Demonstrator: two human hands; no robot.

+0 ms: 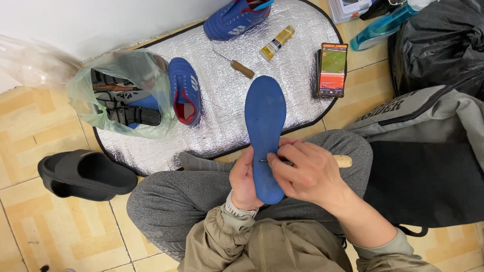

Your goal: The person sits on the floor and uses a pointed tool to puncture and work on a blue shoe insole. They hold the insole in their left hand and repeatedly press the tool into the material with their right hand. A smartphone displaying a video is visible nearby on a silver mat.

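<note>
Sitting cross-legged on the tiled floor point(45, 126), holding a blue insole point(265, 131) upright over the knees. Left hand point(244, 182) grips its lower edge from behind, fingers wrapped around and mostly hidden, so I can't tell exactly how they sit. Right hand point(307, 174) has thumb and fingers pressed together, pinching a thin metal needle point(263, 160) right at the insole's edge; a pale wooden handle point(343, 160) pokes out the far side of that hand, probably an awl.

On the silver foil mat point(222, 121) ahead: one blue cleat point(185, 96) just beside a green plastic bag point(118, 95) of shoe parts, another blue cleat point(234, 19) at the far edge, a glue tube point(277, 43), a wooden-handled awl point(236, 65), and a phone point(333, 69) with the screen on. Black slipper point(85, 175) off to the left on the tiles.
</note>
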